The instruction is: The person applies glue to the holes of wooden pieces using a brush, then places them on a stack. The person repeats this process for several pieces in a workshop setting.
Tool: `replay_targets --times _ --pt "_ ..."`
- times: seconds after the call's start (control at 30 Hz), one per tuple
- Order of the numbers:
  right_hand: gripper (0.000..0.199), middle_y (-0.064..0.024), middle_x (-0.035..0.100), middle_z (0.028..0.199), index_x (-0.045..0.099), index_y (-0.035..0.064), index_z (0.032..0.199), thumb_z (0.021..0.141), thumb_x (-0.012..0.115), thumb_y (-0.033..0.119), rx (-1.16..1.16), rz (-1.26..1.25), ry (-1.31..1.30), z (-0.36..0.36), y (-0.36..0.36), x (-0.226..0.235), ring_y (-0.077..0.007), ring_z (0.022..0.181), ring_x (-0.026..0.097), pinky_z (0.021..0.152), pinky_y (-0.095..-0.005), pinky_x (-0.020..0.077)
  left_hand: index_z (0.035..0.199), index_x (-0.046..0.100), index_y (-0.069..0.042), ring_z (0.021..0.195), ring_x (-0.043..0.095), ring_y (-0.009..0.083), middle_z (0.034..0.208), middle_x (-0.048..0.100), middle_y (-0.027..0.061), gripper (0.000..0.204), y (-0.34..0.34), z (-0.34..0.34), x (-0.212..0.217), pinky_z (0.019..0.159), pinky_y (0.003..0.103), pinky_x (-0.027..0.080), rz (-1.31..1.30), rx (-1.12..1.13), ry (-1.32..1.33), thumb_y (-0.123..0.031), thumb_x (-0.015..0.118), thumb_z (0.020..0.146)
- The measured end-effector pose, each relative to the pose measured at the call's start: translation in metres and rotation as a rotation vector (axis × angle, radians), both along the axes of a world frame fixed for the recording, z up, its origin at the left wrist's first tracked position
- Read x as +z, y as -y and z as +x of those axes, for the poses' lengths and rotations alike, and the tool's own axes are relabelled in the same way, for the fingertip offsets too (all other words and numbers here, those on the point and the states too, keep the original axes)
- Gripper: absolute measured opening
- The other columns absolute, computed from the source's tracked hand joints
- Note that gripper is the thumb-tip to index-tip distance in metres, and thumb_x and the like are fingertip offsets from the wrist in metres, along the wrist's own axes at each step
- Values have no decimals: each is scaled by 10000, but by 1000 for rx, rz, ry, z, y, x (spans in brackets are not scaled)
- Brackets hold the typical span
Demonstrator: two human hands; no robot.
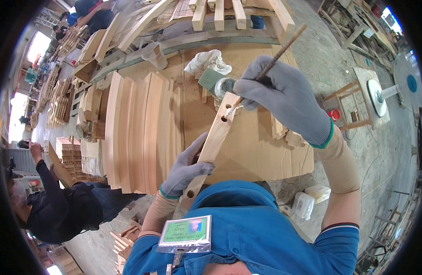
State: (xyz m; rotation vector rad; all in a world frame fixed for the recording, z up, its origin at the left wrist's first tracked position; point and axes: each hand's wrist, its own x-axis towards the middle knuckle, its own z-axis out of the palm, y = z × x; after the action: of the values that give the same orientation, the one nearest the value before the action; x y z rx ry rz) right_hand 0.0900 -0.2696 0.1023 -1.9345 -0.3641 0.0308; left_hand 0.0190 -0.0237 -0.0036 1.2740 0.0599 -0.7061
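Observation:
My left hand (185, 167), in a grey glove, grips a long wooden slat (216, 137) with drilled holes, holding it tilted above the bench. A thin wooden-handled brush (284, 48) is pinched in my gloved right hand (284, 98). The brush tip (230, 110) touches the slat right beside two holes near its upper end. Just beyond the slat's top sits a small round glue pot (225, 86) next to a green pad (208, 79) and a crumpled white rag (207, 62).
A stack of curved wooden slats (137, 133) lies on the cardboard-covered bench (261, 156) to the left. More wooden frames (220, 16) stand at the far edge. A person in dark clothes (59, 206) works at lower left. Plastic containers (307, 201) sit on the floor at right.

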Motion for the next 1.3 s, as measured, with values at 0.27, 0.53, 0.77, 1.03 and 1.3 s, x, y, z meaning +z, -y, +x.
replay_targets --times 0.27,0.53,0.77,1.03,1.3 --pt "103 -48 622 705 569 8 850 883 625 88 85 -189 104 -15 -13 -3 -99 651 629 613 -228 506 1436 302 14 849 636 204 1137 553 153 928 4 -12 -2 698 302 559 48 23 50 -201 719 634" --pt "79 -48 625 799 562 -1 855 894 600 57 53 8 -37 -16 -8 -2 -100 712 635 656 -230 536 1447 309 -3 935 537 127 1239 520 79 866 -2 -15 -3 812 247 457 -6 22 24 -98 716 688" --pt "88 -62 631 790 571 -4 874 894 606 74 32 141 -68 -9 0 7 -105 708 642 648 -230 557 1442 307 -4 860 625 200 1131 544 133 945 -1 -15 -4 724 296 550 89 24 76 -179 694 599" --pt "106 -63 636 777 572 2 849 895 612 89 15 140 -140 4 2 -9 -96 689 642 627 -218 555 1444 316 -21 860 623 191 1127 547 120 945 1 -16 -1 732 305 546 71 15 64 -187 697 596" --pt "106 -44 631 780 550 13 816 876 617 68 11 -67 -57 4 4 -16 -94 701 633 660 -239 536 1432 333 -11 847 630 191 1126 558 129 919 2 -18 2 714 311 547 61 36 13 -178 702 607"
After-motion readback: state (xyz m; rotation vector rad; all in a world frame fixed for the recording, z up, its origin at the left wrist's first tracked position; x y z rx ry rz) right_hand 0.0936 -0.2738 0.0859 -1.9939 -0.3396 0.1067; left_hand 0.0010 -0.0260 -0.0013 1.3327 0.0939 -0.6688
